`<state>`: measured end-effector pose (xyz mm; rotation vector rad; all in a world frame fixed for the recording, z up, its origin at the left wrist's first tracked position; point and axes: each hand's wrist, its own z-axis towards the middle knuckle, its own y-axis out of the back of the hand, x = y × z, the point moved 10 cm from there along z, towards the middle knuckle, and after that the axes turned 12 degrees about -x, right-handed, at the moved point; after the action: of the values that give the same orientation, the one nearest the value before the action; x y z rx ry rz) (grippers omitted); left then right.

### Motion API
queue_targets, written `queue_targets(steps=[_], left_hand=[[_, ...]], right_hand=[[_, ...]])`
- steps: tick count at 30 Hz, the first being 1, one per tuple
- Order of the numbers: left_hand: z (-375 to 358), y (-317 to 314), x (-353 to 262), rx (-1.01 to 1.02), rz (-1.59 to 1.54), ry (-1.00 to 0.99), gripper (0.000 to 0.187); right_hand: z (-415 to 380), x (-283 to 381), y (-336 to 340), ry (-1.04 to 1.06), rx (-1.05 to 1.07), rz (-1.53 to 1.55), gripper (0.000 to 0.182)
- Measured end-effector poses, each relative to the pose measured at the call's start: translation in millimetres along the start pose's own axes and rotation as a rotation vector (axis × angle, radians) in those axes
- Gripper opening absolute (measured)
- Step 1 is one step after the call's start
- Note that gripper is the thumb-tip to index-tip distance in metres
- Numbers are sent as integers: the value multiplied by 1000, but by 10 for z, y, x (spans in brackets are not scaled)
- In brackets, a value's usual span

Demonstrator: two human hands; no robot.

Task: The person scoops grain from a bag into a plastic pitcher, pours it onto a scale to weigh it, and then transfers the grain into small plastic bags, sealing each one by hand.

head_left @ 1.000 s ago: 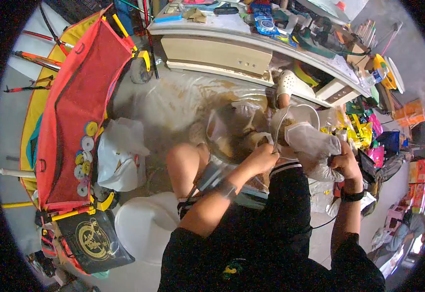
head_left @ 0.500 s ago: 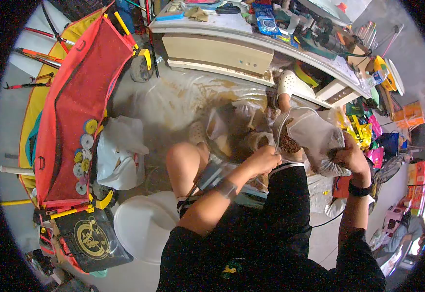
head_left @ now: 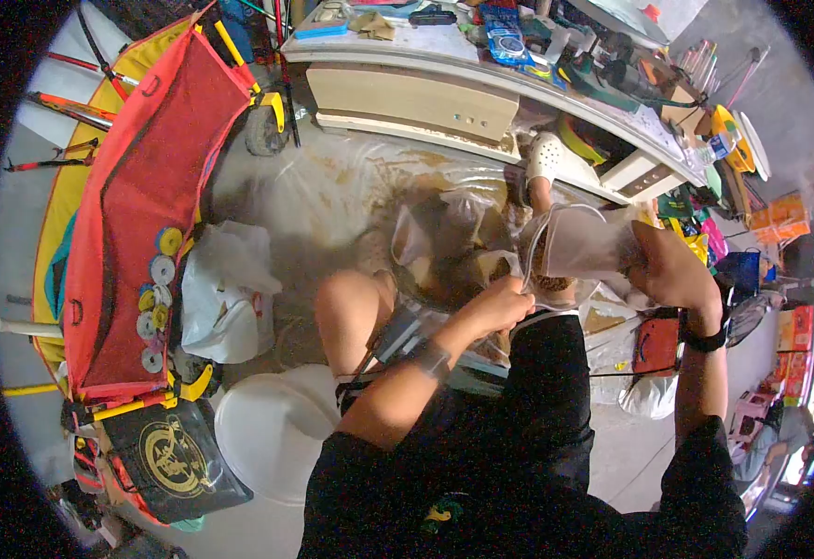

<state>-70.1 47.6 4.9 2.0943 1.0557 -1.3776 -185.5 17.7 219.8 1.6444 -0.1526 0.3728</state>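
Being closed, the fingers of the left hand (head_left: 502,306) hold the hoop (head_left: 532,244), and those of the right hand (head_left: 672,270) are curled on the white net (head_left: 579,244). The net lies between both hands, with brown grains (head_left: 554,285) beside it.

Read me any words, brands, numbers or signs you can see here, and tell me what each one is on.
No text can be read with certainty.
Black bag: gold round emblem, lettering too small.
Blue packet: printing too small.
Bottle: label too small.
Orange and red boxes: markings too blurred.
Black shirt: small yellow-and-green emblem, no legible words.
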Motion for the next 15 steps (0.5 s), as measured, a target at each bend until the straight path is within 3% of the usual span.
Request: queue_targets(steps=[15], left_hand=[[23, 0, 46, -10, -12, -15, 24]], right_hand=[[37, 128, 232, -2, -251, -82, 52]])
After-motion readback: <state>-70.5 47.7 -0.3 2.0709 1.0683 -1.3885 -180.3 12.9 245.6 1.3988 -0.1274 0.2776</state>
